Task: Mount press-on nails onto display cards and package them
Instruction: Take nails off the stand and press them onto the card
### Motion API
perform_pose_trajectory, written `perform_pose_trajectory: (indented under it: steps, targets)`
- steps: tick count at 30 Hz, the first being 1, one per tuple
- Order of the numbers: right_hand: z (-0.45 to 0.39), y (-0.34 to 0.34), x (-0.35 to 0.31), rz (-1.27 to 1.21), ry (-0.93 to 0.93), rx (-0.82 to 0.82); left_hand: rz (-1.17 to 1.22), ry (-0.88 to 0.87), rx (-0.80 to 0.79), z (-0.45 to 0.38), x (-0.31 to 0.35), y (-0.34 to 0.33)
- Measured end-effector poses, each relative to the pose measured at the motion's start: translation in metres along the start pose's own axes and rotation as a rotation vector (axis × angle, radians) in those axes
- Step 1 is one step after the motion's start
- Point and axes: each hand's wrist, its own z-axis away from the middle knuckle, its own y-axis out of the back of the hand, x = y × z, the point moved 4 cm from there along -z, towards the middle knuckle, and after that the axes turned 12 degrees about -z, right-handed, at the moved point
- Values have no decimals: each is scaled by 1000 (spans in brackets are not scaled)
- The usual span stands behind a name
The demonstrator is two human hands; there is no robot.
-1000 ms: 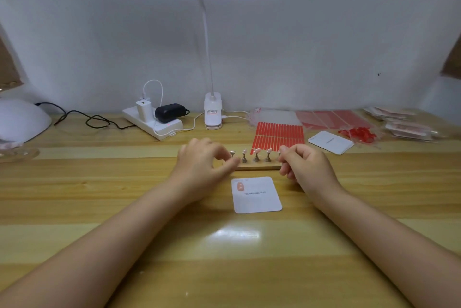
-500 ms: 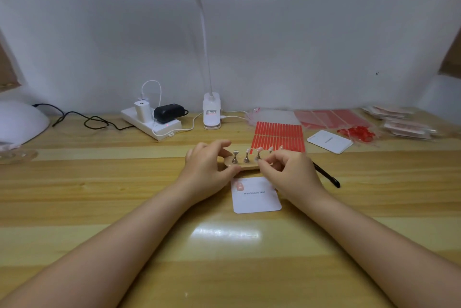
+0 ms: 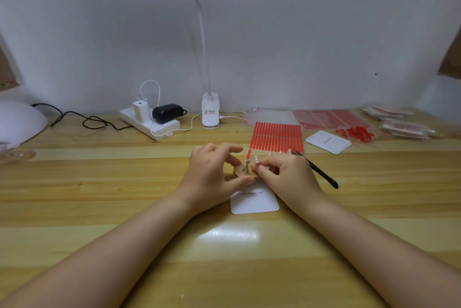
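Our left hand (image 3: 212,170) pinches the end of the wooden nail stand (image 3: 240,172) between thumb and fingers. Our right hand (image 3: 287,175) pinches a small pink nail (image 3: 256,161) on its peg, at 12 o'clock from the white display card (image 3: 254,201). If we pull too hard, the nail could pop off and fly away, or the stand could tip. Our right hand hides most of the stand, so we cannot count the other nails. The card's words are too small to read.
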Motion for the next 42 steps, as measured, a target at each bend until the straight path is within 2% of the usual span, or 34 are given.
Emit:
perform_pose_trajectory:
  steps: [2,5,9,13,15,17,19,22,26,36,42]
  targets:
    - [1,0,-2,-3,29,19,4,42,5,0,-2,-2]
    - [0,6,0,-147,-12,77,27,165,-17,-1,-10,-6]
    - [0,7,2,-225,-83,101,-1,304,-119,-3,-24,-17]
    - [1,6,3,-270,-100,89,-58,335,-219,-4,-27,-23]
    - [2,6,3,-276,-102,96,-113,306,-177,-3,-22,-18]
    - [2,7,1,-283,-91,102,-126,227,-25,-2,-12,-5]
    - [3,7,-1,-269,-60,99,-84,132,63,0,4,6]
    - [3,6,-4,-240,-11,81,-91,27,87,1,23,10]
    - [5,5,-9,-190,76,56,-130,-22,139,2,28,14]
    - [8,2,-16,-87,314,45,-148,-1,193,2,24,19]
    - [5,2,-10,-108,195,69,-111,248,180,1,3,15]
